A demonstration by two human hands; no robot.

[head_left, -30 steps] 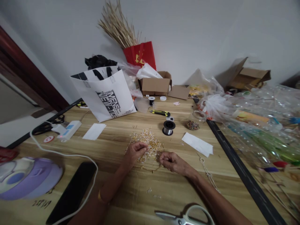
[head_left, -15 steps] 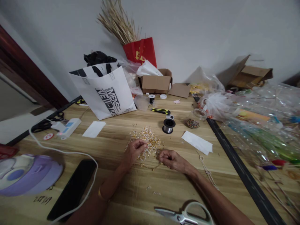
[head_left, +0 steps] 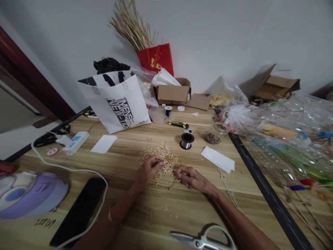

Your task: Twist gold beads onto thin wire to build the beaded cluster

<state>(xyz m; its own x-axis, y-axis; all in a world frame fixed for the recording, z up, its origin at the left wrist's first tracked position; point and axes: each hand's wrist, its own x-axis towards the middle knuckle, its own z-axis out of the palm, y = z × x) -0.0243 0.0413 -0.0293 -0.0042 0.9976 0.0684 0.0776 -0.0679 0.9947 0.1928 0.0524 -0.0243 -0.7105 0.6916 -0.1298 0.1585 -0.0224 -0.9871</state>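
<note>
A loose pile of small gold and clear beads point(head_left: 166, 152) lies on the wooden table point(head_left: 145, 215). My left hand point(head_left: 151, 169) is over the pile's near left side, thumb and fingertips pinched together; anything between them is too small to make out. At the pile's near right edge, my right hand point(head_left: 191, 177) has its fingers closed on the end of a thin gold beaded strand point(head_left: 163, 186). This strand curves along the tabletop below the pile, between both hands. A few clear beads point(head_left: 164, 209) lie closer to me.
Scissors point(head_left: 203, 239) lie at the near edge. Beyond the beads are a wire spool point(head_left: 187, 141), a utility knife point(head_left: 177, 124) and a glass jar point(head_left: 213, 138). A phone point(head_left: 78, 211) and white cable are at left; clear plastic packages point(head_left: 281, 146) fill the right.
The view has shifted very slightly. Both hands keep nearly the same place and pinched shape, and the beads and strand look unchanged.
</note>
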